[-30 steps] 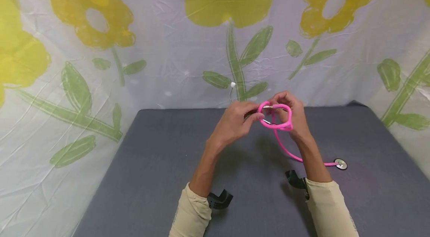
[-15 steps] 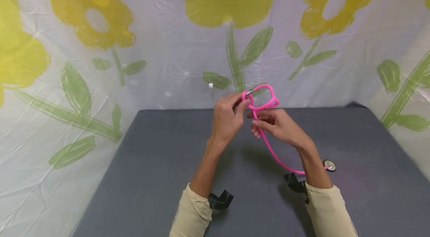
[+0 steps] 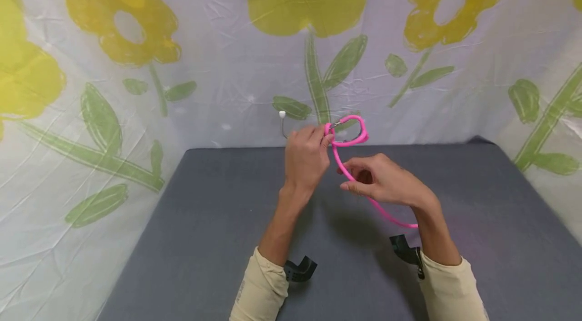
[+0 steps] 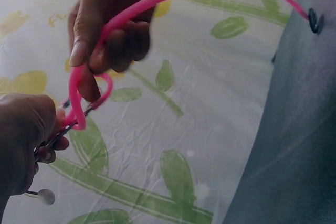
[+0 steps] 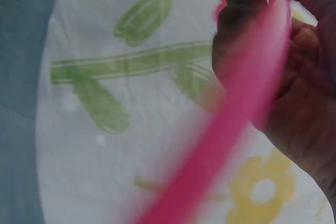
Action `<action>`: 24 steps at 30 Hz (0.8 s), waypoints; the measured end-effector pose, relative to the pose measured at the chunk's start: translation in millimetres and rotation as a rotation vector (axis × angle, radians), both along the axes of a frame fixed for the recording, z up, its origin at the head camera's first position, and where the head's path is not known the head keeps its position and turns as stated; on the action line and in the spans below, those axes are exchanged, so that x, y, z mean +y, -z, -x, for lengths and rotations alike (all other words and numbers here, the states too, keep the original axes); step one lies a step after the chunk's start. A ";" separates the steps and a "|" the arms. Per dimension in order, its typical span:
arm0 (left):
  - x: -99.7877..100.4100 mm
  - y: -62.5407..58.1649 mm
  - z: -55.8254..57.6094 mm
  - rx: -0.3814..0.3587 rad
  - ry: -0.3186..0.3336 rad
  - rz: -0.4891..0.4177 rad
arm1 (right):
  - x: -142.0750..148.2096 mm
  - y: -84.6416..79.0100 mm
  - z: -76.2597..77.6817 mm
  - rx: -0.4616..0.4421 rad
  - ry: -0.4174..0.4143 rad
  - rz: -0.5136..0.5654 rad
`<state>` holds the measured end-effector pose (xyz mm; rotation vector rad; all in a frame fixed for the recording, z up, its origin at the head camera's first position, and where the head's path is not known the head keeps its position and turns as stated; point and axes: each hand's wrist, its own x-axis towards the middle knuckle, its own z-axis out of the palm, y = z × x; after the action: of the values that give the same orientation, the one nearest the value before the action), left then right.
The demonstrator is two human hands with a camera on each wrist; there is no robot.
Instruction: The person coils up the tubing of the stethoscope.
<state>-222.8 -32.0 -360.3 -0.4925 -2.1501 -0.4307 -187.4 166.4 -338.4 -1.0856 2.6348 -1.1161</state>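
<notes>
Right fingers (image 3: 358,162) now lower on pink tube (image 3: 338,159); loop (image 3: 364,132) shifted left; chestpiece (image 4: 313,20) hidden from head view.

Stethoscope (image 3: 338,160): bright pink, silvery metal at its ear end, much of it up above the bench (image 3: 209,240)!
Loop (image 3: 363,133): pink tubing bent right round, just beside the left hand (image 3: 306,159), which grips it where tube and metal meet.
Eartip (image 3: 282,114): one white knob, poking out past that hand on a thin curved stem.
Tubing: down it arcs, through the curled fingers of the right hand (image 3: 386,179), sweeping benchward.
Chestpiece (image 4: 313,20): dark-rimmed disc, seen nearly edge-on against the bench.
</notes>
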 end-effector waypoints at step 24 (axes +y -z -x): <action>7.9 2.8 -6.4 -0.040 0.290 0.328 | -2.3 4.8 2.8 0.666 0.654 0.173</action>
<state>-216.4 -24.1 -363.0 -0.9948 -2.2042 -0.2445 -190.2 164.1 -343.1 -0.7010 3.6571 -1.2557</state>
